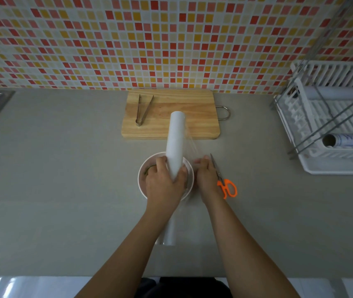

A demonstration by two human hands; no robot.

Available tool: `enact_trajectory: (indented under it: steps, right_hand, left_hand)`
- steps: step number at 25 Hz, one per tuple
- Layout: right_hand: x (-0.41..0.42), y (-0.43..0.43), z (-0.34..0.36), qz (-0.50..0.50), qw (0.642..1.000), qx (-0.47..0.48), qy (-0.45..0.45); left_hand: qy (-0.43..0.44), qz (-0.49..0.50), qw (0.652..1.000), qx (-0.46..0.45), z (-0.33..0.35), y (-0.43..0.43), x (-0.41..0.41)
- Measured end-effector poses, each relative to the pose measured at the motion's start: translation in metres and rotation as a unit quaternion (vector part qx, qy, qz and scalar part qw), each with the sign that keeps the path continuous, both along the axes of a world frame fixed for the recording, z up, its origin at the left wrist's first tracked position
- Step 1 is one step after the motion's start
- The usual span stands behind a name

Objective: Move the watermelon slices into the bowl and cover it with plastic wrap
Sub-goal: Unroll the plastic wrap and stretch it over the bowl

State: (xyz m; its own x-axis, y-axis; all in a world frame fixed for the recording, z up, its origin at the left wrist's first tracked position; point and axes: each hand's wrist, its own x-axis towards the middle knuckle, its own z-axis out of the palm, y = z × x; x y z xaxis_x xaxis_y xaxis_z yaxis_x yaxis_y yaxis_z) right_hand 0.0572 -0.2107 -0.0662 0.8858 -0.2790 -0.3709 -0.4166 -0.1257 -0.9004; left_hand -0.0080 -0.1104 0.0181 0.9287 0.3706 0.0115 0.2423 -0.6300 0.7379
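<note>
**Wrap Roll Up Over the Bowl, Film Pulled to the Right**

Head view, looking straight down on the grey counter (pixel 63 168). The left hand (pixel 164 182) is wrapped around the roll of plastic wrap (pixel 175 138), fingers curled over its top and thumb on the right side. The roll points away from the person, and its far end hangs over the near edge of the wooden cutting board (pixel 171 104).

Right below that hand sits the bowl (pixel 141 181), white-rimmed and near the middle of the counter. Look in at the left side: a sliver of green rind, a watermelon slice (pixel 149 168) inside the bowl. The rest of the contents are hidden under the hand and roll.

Over to the right hand (pixel 206 176), just beside the bowl's right rim. Its fingertips are bunched together, pinching the loose edge of the film (pixel 189 145). That thin clear sheet fans out from the roll's right side down to those fingertips.

The orange-handled scissors (pixel 228 188) lie on the counter right by the right hand, blades pointing away. Metal tongs (pixel 143 110) rest on the left part of the board. At the far right stands a white dish rack (pixel 332 117) with a second roll (pixel 347 140) lying in it. A mosaic-tiled wall (pixel 128 39) runs behind.
</note>
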Motion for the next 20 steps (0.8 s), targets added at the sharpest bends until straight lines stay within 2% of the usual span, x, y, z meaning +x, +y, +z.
enact_trajectory:
  steps: [2,3,6,10,13,17,20]
  right_hand:
    - [0.0,-0.003,0.007,-0.029,0.995,0.076,0.049]
    - [-0.004,-0.006,0.01,-0.011,0.993,0.094,0.07]
    - [-0.039,-0.005,0.008,0.042,0.995,0.061,0.059]
    - [-0.081,0.011,0.003,0.003,0.996,0.081,0.043]
    - [-0.082,0.017,0.007,-0.034,0.998,0.059,-0.01]
    - [-0.08,0.021,0.006,-0.093,0.994,0.048,-0.013]
    - [-0.078,0.021,0.007,-0.088,0.995,-0.007,-0.034]
  left_hand:
    - [0.012,-0.001,1.0,-0.007,-0.004,0.0,0.0]
    - [0.017,0.001,1.0,-0.007,-0.006,-0.001,-0.001]
    - [0.023,0.017,0.999,-0.021,-0.006,-0.002,0.0]
    - [0.028,0.015,0.999,-0.019,-0.004,-0.004,0.0]
    - [0.047,0.009,0.999,-0.023,0.0,-0.003,0.001]
    - [0.066,-0.022,0.997,-0.041,0.003,0.006,0.006]
    - [0.088,-0.04,0.992,-0.08,0.002,0.014,0.007]
